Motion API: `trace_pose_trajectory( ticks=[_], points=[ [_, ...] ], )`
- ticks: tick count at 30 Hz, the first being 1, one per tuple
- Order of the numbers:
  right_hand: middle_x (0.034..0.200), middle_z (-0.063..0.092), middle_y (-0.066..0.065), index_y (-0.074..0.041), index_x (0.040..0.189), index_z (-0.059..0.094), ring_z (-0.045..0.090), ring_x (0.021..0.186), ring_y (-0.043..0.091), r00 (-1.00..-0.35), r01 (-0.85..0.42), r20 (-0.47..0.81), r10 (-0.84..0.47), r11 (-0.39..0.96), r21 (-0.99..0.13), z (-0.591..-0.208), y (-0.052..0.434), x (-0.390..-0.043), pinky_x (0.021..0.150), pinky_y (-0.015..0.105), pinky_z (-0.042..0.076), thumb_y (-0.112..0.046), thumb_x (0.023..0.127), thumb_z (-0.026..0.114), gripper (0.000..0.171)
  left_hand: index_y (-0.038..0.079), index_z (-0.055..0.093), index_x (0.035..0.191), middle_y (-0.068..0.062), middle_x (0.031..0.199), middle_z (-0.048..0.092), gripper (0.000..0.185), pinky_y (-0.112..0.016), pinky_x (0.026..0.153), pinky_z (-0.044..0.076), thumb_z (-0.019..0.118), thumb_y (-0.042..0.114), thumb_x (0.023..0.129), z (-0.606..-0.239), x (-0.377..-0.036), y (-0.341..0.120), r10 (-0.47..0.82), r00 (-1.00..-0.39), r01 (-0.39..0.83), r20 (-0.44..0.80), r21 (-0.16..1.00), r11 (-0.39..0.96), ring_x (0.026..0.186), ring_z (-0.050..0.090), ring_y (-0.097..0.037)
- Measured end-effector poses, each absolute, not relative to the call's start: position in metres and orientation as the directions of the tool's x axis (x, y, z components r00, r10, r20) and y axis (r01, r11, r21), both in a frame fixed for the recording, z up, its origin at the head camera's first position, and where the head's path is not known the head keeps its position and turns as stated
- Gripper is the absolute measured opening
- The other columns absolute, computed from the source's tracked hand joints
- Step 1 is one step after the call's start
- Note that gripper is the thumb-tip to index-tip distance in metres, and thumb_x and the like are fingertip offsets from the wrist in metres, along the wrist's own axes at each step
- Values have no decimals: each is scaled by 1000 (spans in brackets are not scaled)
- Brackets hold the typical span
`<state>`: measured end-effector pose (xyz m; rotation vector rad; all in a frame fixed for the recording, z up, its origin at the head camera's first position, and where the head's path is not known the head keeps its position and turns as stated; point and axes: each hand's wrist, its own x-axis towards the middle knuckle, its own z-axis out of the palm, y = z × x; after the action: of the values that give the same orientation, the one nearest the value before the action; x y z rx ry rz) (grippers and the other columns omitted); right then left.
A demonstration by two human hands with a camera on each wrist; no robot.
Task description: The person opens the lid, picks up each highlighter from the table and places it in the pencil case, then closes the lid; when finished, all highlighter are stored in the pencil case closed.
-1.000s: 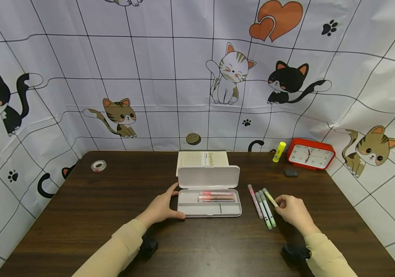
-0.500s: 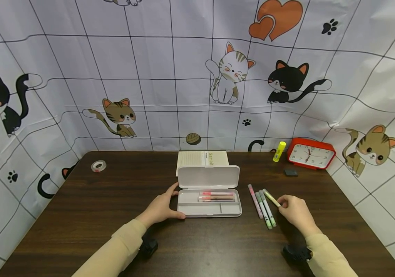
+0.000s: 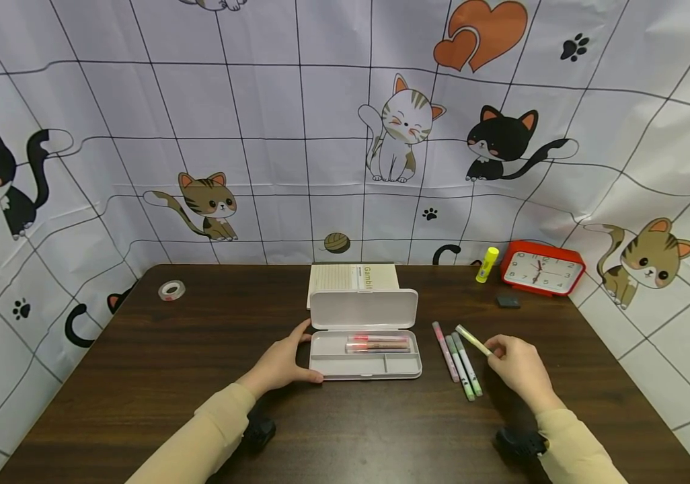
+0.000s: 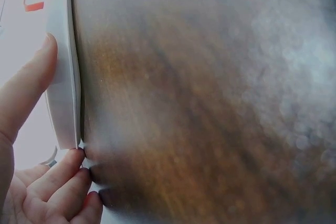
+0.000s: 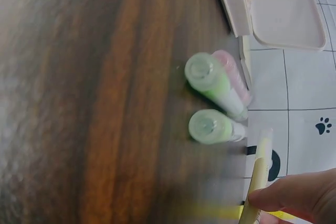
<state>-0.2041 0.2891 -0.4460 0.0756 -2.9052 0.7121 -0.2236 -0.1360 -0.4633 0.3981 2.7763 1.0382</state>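
An open white pencil case (image 3: 345, 365) lies mid-table with its lid (image 3: 364, 309) raised. Pink and orange pens (image 3: 377, 347) rest in its back compartment. My left hand (image 3: 284, 359) grips the case's left end, its thumb (image 4: 37, 77) along the front wall and several fingers at the end. To the right, my right hand (image 3: 517, 366) pinches a pale yellow marker (image 3: 472, 339) between thumb and fingers; in the right wrist view the marker (image 5: 256, 182) stands tilted. Left of that hand lie a pink marker (image 3: 445, 351) and two green-and-white markers (image 3: 458, 370), side by side.
Behind the case is a cream book or pad (image 3: 333, 277). A tape roll (image 3: 172, 290) lies at back left. At back right are a yellow highlighter (image 3: 487, 265), a red clock (image 3: 543, 268) and a dark eraser-like block (image 3: 508, 302). A cat-print curtain hangs behind the table.
My right hand has shifted slightly right, and the yellow marker has moved slightly back and away from the green-and-white markers. My left hand and the pencil case look unchanged.
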Motion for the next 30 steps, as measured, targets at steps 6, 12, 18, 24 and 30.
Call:
trace_pose_trajectory(
  ticks=[6,12,18,24,30],
  points=[
    [72,59,1,-4,93,70,50,63,16,-990,-88,139,-27,886,-455,-442,281,-204,54,31,40,-3,78,63,16,4,21,150,-12,136,53,114,-52,104,35,88,38,64,-465,-225,-137,294,-955,194,-43,660,726,127,47,-35],
    [74,60,1,-6,93,71,52,65,16,-991,-86,130,-31,893,-442,-438,273,-203,53,32,41,-4,80,63,16,4,22,150,-12,136,54,114,-52,104,36,88,37,64,-464,-225,-137,294,-955,191,-46,665,722,127,47,-35],
    [75,59,1,-9,93,72,50,65,15,-990,-104,131,-51,892,-439,-435,262,-202,53,31,41,-6,80,63,16,4,22,150,-12,136,54,114,-52,103,36,88,38,64,-464,-224,-136,296,-954,192,-45,667,720,126,47,-35],
    [78,60,2,-9,94,73,49,65,16,-985,-139,152,-79,887,-439,-435,250,-204,53,31,40,-5,80,65,16,5,21,151,-12,136,54,114,-51,103,36,87,39,64,-466,-225,-137,300,-953,199,-42,659,725,126,47,-35],
    [80,61,3,-10,94,73,49,65,16,-979,-174,171,-108,884,-435,-437,237,-206,52,29,39,-6,79,66,17,5,21,151,-12,136,54,114,-52,103,36,87,38,64,-465,-224,-137,300,-953,195,-47,663,723,126,47,-35]
  ],
)
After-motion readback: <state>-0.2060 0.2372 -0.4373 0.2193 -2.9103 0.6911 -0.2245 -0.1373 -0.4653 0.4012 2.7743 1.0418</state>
